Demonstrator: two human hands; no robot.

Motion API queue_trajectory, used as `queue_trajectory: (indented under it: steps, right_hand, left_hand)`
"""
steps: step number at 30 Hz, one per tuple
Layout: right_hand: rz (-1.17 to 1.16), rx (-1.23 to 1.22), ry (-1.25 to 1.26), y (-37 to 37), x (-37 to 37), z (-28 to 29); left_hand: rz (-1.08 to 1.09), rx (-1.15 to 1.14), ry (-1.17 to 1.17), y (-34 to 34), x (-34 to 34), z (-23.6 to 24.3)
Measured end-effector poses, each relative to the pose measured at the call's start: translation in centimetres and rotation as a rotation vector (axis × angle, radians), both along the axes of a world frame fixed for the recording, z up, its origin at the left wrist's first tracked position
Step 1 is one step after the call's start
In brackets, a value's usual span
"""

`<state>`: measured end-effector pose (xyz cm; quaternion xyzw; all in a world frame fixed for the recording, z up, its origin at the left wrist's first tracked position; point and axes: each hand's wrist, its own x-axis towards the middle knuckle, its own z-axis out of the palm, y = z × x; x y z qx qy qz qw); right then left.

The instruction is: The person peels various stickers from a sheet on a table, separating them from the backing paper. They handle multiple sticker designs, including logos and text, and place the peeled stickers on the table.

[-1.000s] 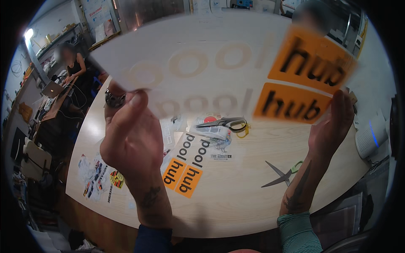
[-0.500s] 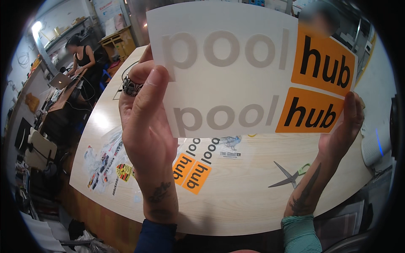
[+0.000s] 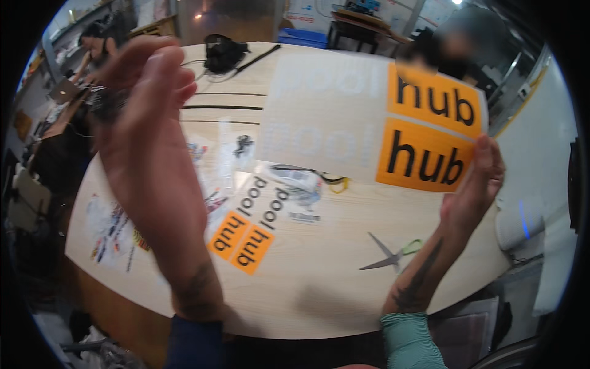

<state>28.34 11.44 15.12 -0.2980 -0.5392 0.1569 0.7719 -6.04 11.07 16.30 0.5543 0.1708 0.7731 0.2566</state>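
Observation:
My left hand point(image 3: 150, 147), blurred and raised at the left, wears a large ring and is open with loosely bent fingers, apart from the sheet and holding nothing visible. My right hand point(image 3: 476, 184) is closed on the right edge of a white sheet point(image 3: 322, 141) bearing pale lettering and two orange panels with dark lettering. The sheet is held up over the pale wooden table point(image 3: 319, 283). Below it lie similar orange-and-dark decals point(image 3: 239, 240), clear printed film pieces point(image 3: 110, 227) and dark-handled scissors point(image 3: 335, 180), partly covered. Green-handled scissors point(image 3: 390, 258) lie open beside my right forearm.
A black tangled object point(image 3: 221, 55) lies at the table's back, near a blue bin point(image 3: 301, 38) beyond the edge. A blurred person point(image 3: 467, 43) is behind the sheet at right; another point(image 3: 95, 46) works at a side bench. A white cylindrical device point(image 3: 516, 221) stands at right.
My left hand has let go of the sheet and moved up and left, away from it. The sheet now hangs from my right hand, slightly lower on its right side. The view has shifted.

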Motion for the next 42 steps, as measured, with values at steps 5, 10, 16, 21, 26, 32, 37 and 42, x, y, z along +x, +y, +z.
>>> queue_trajectory:
  steps: [5, 10, 16, 21, 26, 32, 37, 42]
  right_hand:
    - [0.026, -0.015, 0.034, -0.1, -2.2, 0.6]
    - [-0.018, -0.009, 0.015, -0.3, 0.0, -0.1]
    - [-0.018, 0.018, 0.033, 0.0, -1.4, 0.3]
    - [-0.058, 0.024, 0.036, -0.1, -0.9, 0.1]
    - [-0.070, -0.032, 0.001, -0.2, -0.8, -0.3]
    - [-0.040, -0.012, 0.062, -0.4, -1.8, 0.2]
    - [-0.024, -0.019, 0.060, -0.3, -1.7, 0.3]
    - [0.031, -0.021, 0.082, -0.3, -1.9, 0.5]
  left_hand:
    - [-0.723, 0.070, 0.387, -3.8, 1.4, 2.9]
    - [-0.753, -0.261, -0.078, -5.7, 1.2, -1.0]
    - [-1.333, 0.397, 0.042, -3.7, -2.4, -0.8]
    - [-1.364, 0.410, 0.041, -3.7, -2.5, -1.8]
    - [-1.600, 0.291, 0.092, -2.8, 1.1, 2.2]
    - [-1.716, 0.209, 0.108, -2.4, 1.9, 2.9]
    - [-1.689, 0.123, 0.049, -3.1, 1.9, 2.3]
    - [-1.765, 0.159, 0.070, -2.5, 2.3, 2.8]
